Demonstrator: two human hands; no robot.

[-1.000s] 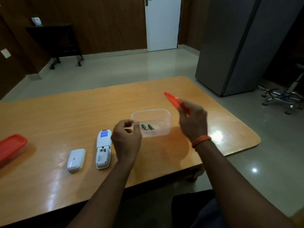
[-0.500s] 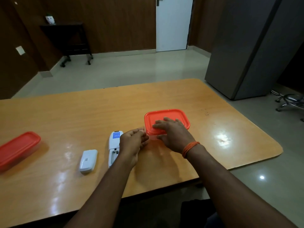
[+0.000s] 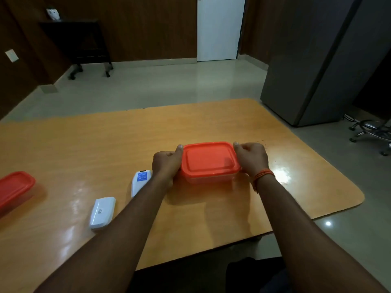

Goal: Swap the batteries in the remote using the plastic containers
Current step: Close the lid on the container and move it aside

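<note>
A clear plastic container with an orange-red lid (image 3: 208, 160) sits in the middle of the wooden table (image 3: 105, 144). My left hand (image 3: 167, 162) grips its left edge and my right hand (image 3: 251, 156) grips its right edge, thumbs on the lid's rim. The lid hides what is inside. The white remote (image 3: 140, 180) lies face down just left of my left wrist, partly hidden by my forearm. Its white battery cover (image 3: 103, 212) lies apart, further left and nearer to me. A second red-lidded container (image 3: 14, 189) sits at the table's left edge.
A grey cabinet (image 3: 321, 60) stands beyond the table's right corner, with a chair base (image 3: 372, 130) beside it. A dark side table (image 3: 80, 43) stands against the far wall. The table's rounded right edge lies close to my right hand.
The lid went from my raised right hand onto the open container. Both hands then moved to the container's two sides and took hold of it.
</note>
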